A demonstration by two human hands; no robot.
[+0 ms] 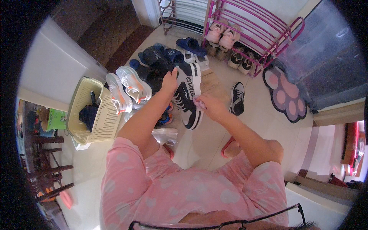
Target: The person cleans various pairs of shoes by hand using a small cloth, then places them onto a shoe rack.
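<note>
My left hand (169,81) grips a black-and-grey sneaker (181,89) at its heel end. The shoe is held up off the floor, toe towards me, its white sole edge on the right; its side bears large lettering. In my right hand (212,105) is a crumpled pinkish cloth (200,103), pressed against the white sole edge near the middle of the shoe. A similar black-and-grey sneaker (237,98) lies on the tiled floor to the right. Behind the held shoe is a brown piece of cardboard (211,82), partly hidden.
White-and-orange sneakers (133,83) and a cream basket (105,123) holding a dark umbrella (87,115) are at left. Dark blue slippers (155,56) lie ahead. A magenta shoe rack (247,36) with several shoes stands beyond, and a paw-shaped mat (284,93) lies at right.
</note>
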